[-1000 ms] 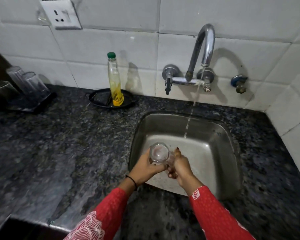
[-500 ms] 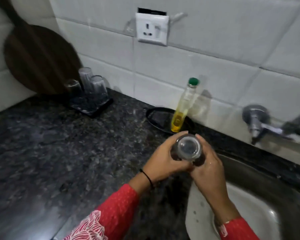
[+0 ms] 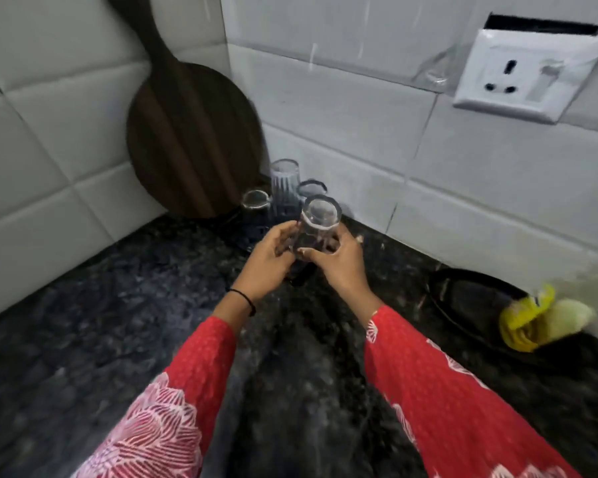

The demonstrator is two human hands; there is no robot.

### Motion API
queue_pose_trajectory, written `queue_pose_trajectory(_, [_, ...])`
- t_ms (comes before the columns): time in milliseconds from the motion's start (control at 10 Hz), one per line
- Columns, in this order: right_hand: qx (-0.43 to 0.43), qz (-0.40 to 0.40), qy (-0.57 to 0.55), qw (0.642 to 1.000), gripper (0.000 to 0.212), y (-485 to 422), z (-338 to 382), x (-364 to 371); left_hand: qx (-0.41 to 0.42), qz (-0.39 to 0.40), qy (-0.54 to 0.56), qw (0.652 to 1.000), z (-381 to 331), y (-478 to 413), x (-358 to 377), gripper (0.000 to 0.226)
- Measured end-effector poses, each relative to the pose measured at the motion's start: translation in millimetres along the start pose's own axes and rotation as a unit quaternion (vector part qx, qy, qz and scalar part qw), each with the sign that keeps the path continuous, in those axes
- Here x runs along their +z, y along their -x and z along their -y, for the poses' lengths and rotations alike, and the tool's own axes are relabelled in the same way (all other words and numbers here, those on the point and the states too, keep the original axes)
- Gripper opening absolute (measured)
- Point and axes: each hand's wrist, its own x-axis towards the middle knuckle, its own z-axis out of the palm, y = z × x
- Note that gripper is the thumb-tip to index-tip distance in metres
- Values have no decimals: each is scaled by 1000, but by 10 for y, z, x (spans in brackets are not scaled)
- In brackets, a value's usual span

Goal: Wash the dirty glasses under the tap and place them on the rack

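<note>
A clear glass (image 3: 317, 220) is held upside down between both hands, just above the dark counter. My left hand (image 3: 268, 260) grips its left side and my right hand (image 3: 339, 265) grips its right side. Directly behind it, three more clear glasses stand inverted on a dark rack (image 3: 246, 232) in the corner: a tall ribbed glass (image 3: 283, 182), a short glass (image 3: 255, 201) to the left, and another glass (image 3: 311, 188) partly hidden by the held one. The rack is mostly hidden by my hands. The tap and sink are out of view.
A round wooden board (image 3: 190, 139) leans against the tiled wall behind the rack. A wall socket (image 3: 525, 77) sits at the upper right. A black tray (image 3: 470, 298) holding a yellow soap bottle (image 3: 532, 319) lies on the granite counter (image 3: 118, 339) at right.
Both hands have carried the glass left from the sink across the counter to the rack in the corner. The view has swung left, so the tap and sink have left the frame.
</note>
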Motion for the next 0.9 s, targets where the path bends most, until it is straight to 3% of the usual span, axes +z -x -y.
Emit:
queue_pose_trajectory(100, [10,-4,12,1000,50,-174,-190,256,-28,2,6,1000,236,-150,-107,65])
queue_pose_trajectory(400, [19,-26,51,998,55,-301,-428,545,-72,-12,48,996,511,-341,-252,67])
queue_pose_trajectory(800, [52,49,123,990,60,-252,-318,488,-106,-16,45,993,578,-295,-217,69])
queue_pose_trajectory(900, [85,55,108,989,65,-133,-165,309,-110,-78,31,990,396,-147,-132,61])
